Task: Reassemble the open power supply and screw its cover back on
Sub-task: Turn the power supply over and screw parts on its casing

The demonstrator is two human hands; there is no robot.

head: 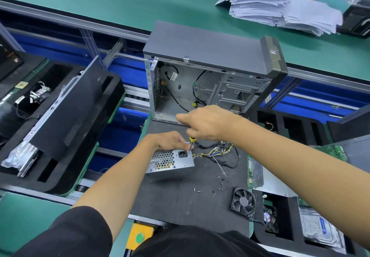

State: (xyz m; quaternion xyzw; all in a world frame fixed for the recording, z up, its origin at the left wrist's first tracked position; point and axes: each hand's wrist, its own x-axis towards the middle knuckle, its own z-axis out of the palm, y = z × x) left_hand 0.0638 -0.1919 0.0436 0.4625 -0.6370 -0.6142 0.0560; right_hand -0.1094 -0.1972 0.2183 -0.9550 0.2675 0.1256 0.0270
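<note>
- Centre of the frame: boxy metal power supply with honeycomb grille, on a dark mat.
- Left hand grips its top edge.
- Right hand curls round a yellow-handled screwdriver, tip at the corner.

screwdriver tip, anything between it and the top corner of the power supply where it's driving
Nothing visible blocks it. The right hand holds the screwdriver upright, its shaft coming down onto the power supply at the top corner beside the socket. The left hand grips the top edge with fingertips close beside the shaft, not under it. The wire bundle trails off to the right.
</note>
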